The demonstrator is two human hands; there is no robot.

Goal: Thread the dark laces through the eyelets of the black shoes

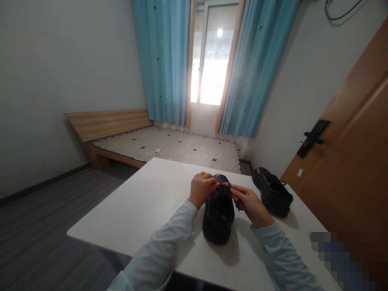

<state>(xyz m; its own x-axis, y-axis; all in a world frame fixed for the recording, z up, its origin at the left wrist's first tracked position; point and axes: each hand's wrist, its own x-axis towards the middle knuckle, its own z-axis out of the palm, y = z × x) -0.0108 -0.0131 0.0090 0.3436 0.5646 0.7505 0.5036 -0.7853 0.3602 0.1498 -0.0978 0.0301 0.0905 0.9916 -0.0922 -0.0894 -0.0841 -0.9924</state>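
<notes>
Gripping: left hand [202,188] closed on the laces of the near shoe [218,218], at its tongue.
Right hand [248,202]: fingers pinched together on a lace end, just right of the left hand.
Near shoe: black, upright on the white counter [145,206], between both hands.
Second shoe [273,190]: just right of the right hand, untouched.

Count on inspection. Black leather lace-up shoes: two, one between the hands [218,214], the second [273,190] near the right edge. White rectangular desk [142,206]: one. Hands in view: two, a left hand [202,189] and a right hand [249,203], each in a pale blue sleeve. Low wooden bed with patterned mattress [169,147]: one. Small white object on the mattress [157,152]: one. Turquoise curtains: two panels [163,60] [257,68]. Brown wooden door with black handle [348,161]: one.
</notes>
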